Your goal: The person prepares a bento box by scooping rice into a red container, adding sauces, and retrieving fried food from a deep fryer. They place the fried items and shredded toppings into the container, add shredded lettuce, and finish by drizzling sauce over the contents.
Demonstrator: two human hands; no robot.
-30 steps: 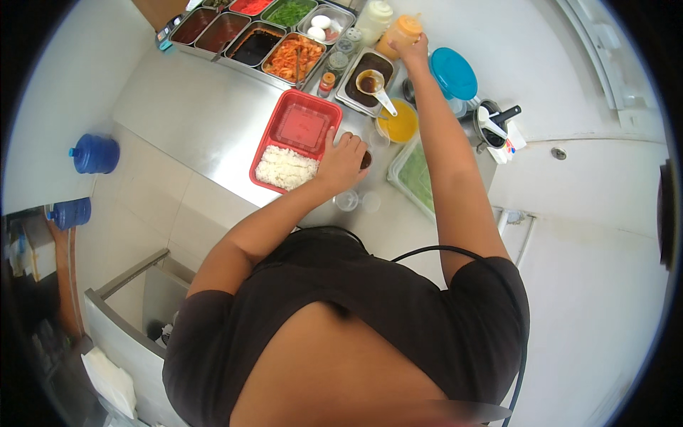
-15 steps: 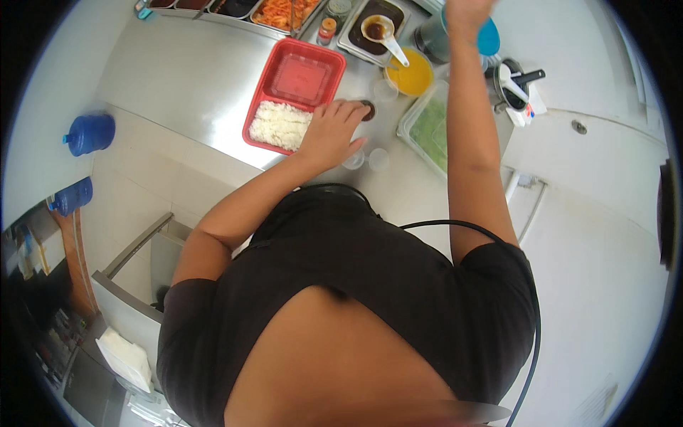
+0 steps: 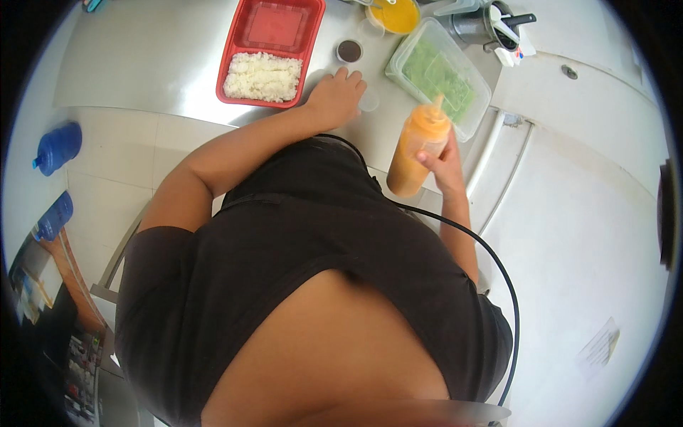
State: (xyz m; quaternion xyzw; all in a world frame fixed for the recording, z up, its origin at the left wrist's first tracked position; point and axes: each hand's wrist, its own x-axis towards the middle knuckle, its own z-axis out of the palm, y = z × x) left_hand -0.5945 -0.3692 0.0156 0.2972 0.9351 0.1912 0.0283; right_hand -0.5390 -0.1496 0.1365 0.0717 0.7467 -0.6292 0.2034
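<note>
Steel counter [image 3: 142, 64] holds tray [image 3: 274, 28] and tub [image 3: 478, 107]. Right hand [image 3: 447, 165] grasps the bottle [image 3: 415, 153] near the tub; a firm hold, nozzle [image 3: 438, 102] raised, would serve best. Left hand [image 3: 334, 99] lies beside the tray (its grip cannot be told).

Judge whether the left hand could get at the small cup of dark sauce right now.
Probably yes: the left hand is close to the small cup of dark sauce, with nothing visible between them, and the squeeze bottle is off to the right.
</note>
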